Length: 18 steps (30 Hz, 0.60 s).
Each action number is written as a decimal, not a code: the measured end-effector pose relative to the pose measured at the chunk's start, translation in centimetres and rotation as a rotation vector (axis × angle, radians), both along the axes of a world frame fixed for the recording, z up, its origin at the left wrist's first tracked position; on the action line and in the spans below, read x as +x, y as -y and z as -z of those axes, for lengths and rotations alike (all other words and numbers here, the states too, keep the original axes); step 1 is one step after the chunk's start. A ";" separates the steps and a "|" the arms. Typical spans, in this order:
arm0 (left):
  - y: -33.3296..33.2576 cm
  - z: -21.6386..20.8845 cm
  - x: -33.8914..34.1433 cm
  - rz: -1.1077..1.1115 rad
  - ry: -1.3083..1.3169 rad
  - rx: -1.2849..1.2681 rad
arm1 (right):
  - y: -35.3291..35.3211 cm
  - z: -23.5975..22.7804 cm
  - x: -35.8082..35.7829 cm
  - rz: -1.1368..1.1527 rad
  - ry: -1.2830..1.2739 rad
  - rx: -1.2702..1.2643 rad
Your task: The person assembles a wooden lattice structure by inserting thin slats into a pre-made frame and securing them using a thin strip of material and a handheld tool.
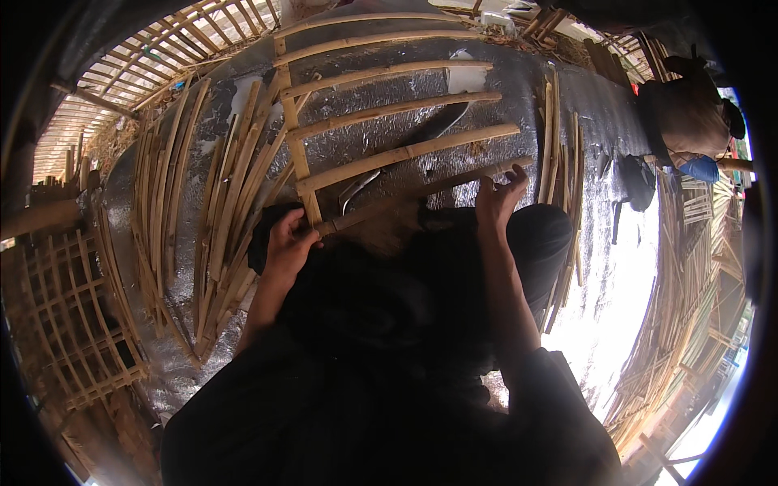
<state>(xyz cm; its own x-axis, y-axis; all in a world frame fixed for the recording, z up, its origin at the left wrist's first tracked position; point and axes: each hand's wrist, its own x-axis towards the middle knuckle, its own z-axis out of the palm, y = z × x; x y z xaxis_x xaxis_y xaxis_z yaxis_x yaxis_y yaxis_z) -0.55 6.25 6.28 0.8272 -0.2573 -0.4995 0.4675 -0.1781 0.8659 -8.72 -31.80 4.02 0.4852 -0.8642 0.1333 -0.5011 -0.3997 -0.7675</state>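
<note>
A bamboo strip (397, 199) lies slantwise in front of me, the nearest rung of a ladder-like bamboo frame. My left hand (290, 243) is closed round its left end, where it meets the frame's long side piece (292, 134). At the strip's right end my right hand (500, 197) grips it lightly with thumb and fingertips. Beyond it several more rungs, such as this bamboo rung (409, 155), run rightward from the side piece. Under the rungs lies a dark, blade-like tool (438, 123); part of it is hidden.
Loose bamboo strips (235, 190) lie in bundles on the left, and more strips (553, 138) on the right. A silvery sheet (600, 121) covers the ground. Bamboo lattice panels (77, 300) stand at the left. A person (689, 113) is at the far right.
</note>
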 end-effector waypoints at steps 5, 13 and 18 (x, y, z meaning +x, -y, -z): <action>-0.1 0.6 -0.1 0.016 0.061 -0.011 | -0.7 -3.3 3.4 -0.515 -0.133 -0.339; -0.3 1.3 -0.7 -0.023 0.059 -0.073 | -1.8 -1.8 2.5 -0.518 -0.397 -0.200; -0.4 1.9 -0.6 -0.025 0.060 -0.082 | -0.5 -0.2 2.3 -0.573 -0.259 -0.277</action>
